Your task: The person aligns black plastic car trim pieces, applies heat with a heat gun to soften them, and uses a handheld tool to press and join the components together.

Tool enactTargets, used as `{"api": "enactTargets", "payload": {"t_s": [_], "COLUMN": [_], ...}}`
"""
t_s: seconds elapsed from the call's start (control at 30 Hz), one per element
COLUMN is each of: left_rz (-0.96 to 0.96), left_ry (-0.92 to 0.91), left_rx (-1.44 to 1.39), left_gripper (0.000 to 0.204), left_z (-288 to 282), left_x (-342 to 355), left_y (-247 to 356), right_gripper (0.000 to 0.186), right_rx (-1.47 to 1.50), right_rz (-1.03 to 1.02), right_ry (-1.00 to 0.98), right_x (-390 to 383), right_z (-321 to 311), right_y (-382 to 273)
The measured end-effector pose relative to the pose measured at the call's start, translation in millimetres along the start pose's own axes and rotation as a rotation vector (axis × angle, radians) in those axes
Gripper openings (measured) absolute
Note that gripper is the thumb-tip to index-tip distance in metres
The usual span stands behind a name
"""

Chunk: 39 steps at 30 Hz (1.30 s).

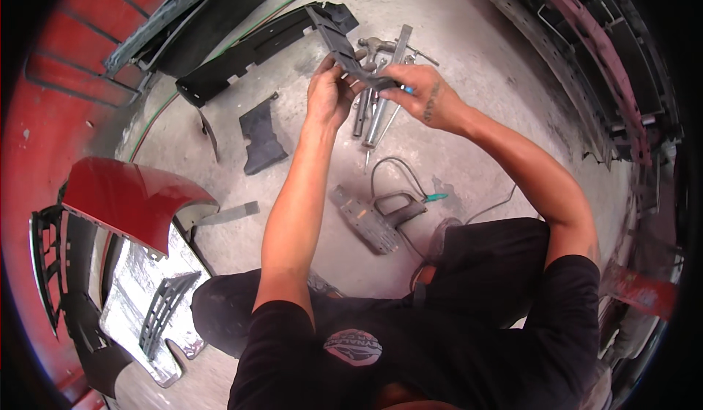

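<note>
Left hand (333, 91) and right hand (419, 96) grip a dark plastic strip (338, 45), long axis slanting far-left to near-right, above concrete floor (483, 58); red wall (44, 128) at left.

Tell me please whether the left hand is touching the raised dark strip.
Touching. The head view shows the left hand gripping the dark strip, with parts of the hand visible along both its edges.
</note>
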<state>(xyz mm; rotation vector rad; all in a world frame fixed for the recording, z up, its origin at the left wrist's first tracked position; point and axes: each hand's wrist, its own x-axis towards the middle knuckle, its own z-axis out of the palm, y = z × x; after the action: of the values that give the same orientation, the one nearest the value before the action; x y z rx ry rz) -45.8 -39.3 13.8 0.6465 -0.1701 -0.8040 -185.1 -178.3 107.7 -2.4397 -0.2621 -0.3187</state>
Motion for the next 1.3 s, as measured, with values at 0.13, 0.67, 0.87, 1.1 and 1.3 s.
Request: {"api": "enactTargets", "payload": {"t_s": [0.13, 0.67, 0.87, 1.1, 1.3], "left_rz": [0.018, 0.056, 0.108, 0.1, 0.22], "left_ry": [-0.003, -0.016, 0.168, -0.012, 0.051], "left_rx": [0.002, 0.042, -0.014, 0.066, 0.141], "left_gripper": [0.036, 0.064, 0.076, 0.063, 0.047], "left_z": [3, -30, -12, 0, 22], "left_x": [-1, 8, 0, 2, -9], "left_y": [1, 0, -1, -6, -14], "right_gripper": [0.027, 0.032, 0.053, 0.053, 0.044], "right_rx": [-0.083, 0.143, 0.424, 0.248, 0.258], "right_rz": [-0.113, 0.165, 0.336, 0.444, 0.591], "right_ry": [0.015, -0.131, -0.148, 0.041, 0.034], "right_x": [1, -7, -5, 0, -2], "right_z": [8, -5, -18, -11, -17], "right_y": [6, 12, 16, 32, 38]}}
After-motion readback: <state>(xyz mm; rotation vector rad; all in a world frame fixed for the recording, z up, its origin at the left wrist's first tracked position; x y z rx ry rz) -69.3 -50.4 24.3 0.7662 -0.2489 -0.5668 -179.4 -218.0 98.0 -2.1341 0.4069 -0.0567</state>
